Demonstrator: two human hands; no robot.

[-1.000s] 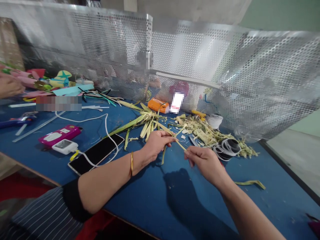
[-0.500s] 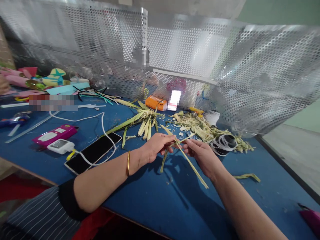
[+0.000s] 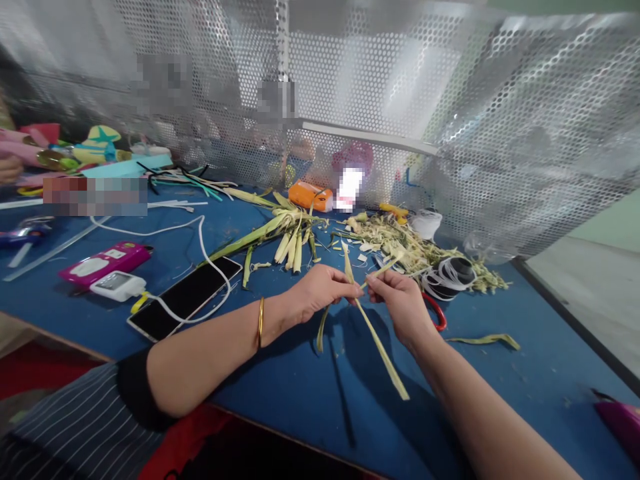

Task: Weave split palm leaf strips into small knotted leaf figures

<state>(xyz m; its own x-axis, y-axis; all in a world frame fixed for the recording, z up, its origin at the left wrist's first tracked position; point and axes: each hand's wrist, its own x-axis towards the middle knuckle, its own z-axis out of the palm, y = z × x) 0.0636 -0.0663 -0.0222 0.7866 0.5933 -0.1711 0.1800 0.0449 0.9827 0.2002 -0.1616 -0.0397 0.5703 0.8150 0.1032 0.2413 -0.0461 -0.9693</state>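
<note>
My left hand is closed, thumb against fingertips, on the crossing of pale green leaf strips above the blue table. One long leaf strip runs from above that pinch down toward the lower right. A darker strip end hangs below the left hand. My right hand pinches a second strip, whose free end sticks out up and to the right. The two hands are slightly apart. How the strips join is hidden by the left fingers. Red scissor-like handles show beside the right wrist.
Behind the hands lie a bunch of leaf stalks, a heap of plant scraps and a spool of white cord. On the left are a phone, a magenta device and a white cable. Perforated metal sheeting stands behind.
The hands have drawn a little apart, and the long strip has turned steeper. Red handles have come into sight by the right wrist. The camera view has tilted slightly down.
</note>
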